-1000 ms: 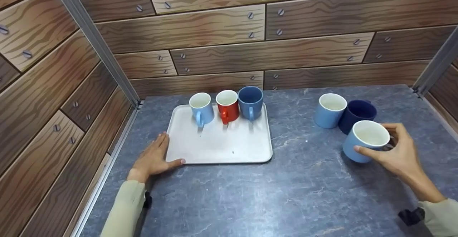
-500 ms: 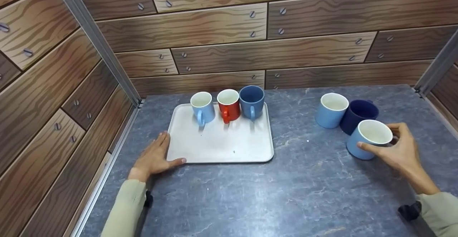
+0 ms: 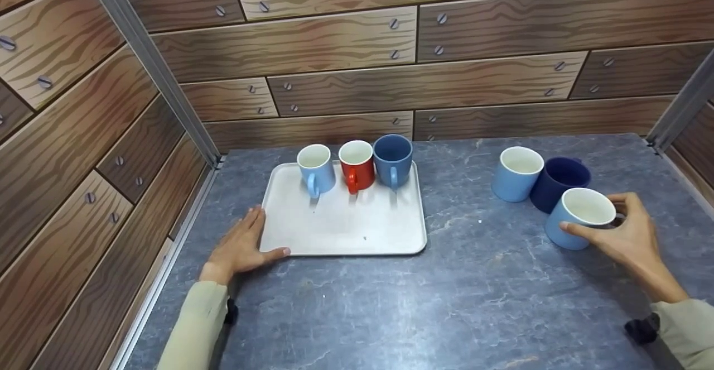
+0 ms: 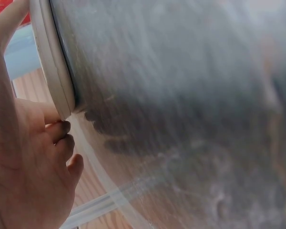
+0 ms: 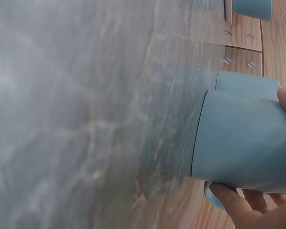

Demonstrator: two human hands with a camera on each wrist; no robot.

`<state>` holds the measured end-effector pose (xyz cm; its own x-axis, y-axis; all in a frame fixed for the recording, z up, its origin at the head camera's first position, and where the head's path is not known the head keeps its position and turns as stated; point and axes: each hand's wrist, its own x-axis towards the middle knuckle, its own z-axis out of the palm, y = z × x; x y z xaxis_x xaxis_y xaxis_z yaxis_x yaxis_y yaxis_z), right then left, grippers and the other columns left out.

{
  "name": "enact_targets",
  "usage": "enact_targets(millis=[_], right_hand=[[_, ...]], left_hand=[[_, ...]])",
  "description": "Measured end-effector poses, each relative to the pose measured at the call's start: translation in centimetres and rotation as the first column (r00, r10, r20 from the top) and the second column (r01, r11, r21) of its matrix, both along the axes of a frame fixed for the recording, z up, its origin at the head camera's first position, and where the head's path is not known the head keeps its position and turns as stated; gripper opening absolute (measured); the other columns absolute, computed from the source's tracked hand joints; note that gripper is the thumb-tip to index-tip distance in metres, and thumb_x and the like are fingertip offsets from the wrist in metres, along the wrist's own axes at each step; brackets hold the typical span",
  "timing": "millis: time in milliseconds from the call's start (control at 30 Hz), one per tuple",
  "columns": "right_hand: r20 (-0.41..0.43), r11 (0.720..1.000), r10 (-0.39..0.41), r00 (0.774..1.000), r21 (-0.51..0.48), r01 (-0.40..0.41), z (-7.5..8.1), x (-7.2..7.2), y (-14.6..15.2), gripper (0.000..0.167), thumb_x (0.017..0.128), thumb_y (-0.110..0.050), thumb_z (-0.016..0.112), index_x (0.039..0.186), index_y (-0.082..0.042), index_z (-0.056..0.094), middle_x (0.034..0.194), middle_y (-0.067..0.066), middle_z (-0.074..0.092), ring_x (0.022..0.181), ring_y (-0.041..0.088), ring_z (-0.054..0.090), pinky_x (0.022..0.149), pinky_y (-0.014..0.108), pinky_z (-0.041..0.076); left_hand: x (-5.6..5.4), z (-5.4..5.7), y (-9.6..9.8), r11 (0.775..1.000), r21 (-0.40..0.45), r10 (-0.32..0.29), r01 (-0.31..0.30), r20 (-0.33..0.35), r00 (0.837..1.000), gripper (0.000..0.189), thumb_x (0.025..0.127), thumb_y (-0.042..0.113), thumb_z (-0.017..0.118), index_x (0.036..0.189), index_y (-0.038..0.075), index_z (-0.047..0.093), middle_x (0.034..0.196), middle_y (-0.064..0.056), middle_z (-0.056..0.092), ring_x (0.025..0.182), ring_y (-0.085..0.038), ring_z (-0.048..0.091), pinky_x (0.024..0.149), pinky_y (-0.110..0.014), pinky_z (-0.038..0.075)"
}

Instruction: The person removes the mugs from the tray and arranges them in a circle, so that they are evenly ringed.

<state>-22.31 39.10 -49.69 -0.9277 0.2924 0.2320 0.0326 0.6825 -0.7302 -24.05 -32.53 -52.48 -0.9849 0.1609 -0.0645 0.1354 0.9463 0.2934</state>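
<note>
My right hand (image 3: 627, 236) grips a light blue mug (image 3: 563, 230) with a white inside, thumb on the near side and fingers round the handle side. In the right wrist view this mug (image 5: 243, 143) stands upright, its base right at the tabletop. Just behind it are a dark navy mug (image 3: 549, 188) and another light blue mug (image 3: 510, 183). My left hand (image 3: 237, 247) rests spread at the near left corner of a white tray (image 3: 334, 230), fingers along the left edge, thumb at the front edge. In the left wrist view the fingers touch the tray rim (image 4: 52, 62).
Along the tray's back edge stand a light blue mug (image 3: 319, 177), a red mug (image 3: 362, 172) and a medium blue mug (image 3: 393, 172), handles facing me. The grey marbled table (image 3: 424, 308) meets wood-patterned walls (image 3: 334, 63) at the back and left.
My right hand has shifted the light blue mug slightly to the right. The left hand and the tray have stayed in place.
</note>
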Motion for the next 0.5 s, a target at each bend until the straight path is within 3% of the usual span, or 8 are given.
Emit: enact_targets(millis=[233,400,500], right_hand=[[0.018,1.0,0.004,1.0,0.03,-0.005,-0.1,0.3,-0.2,0.096,0.074,-0.04,0.099,0.141,0.005,0.047,0.138,0.027,0.056,0.102,0.012,0.052,0.076,0.015,0.039],[0.017,0.999,0.018,1.0,0.036,-0.019,0.5,0.9,-0.1,0.094,0.08,-0.041,0.095,0.146,0.006,0.048,0.14,0.032,0.057,0.1,0.012,0.055,0.072,0.01,0.039],[-0.012,0.999,-0.013,1.0,0.044,0.014,1.5,1.4,-0.5,0.091,0.083,-0.043,0.092,0.147,0.006,0.05,0.14,0.032,0.056,0.106,0.029,0.062,0.075,0.013,0.038]], left_hand=[[0.1,-0.1,0.0,1.0,-0.004,-0.001,0.001,0.002,1.0,0.13,0.084,0.084,0.065,0.168,-0.003,0.019,0.178,-0.023,0.015,0.165,-0.042,0.015,0.135,-0.057,0.017],[0.0,-0.1,0.1,1.0,-0.015,0.001,-0.001,0.011,1.0,0.13,0.084,0.085,0.064,0.169,-0.003,0.018,0.178,-0.023,0.014,0.165,-0.043,0.014,0.135,-0.058,0.016],[-0.1,0.0,0.1,1.0,-0.02,0.006,-0.006,0.021,1.0,0.131,0.084,0.087,0.063,0.169,-0.001,0.016,0.178,-0.022,0.013,0.166,-0.042,0.012,0.135,-0.058,0.016]])
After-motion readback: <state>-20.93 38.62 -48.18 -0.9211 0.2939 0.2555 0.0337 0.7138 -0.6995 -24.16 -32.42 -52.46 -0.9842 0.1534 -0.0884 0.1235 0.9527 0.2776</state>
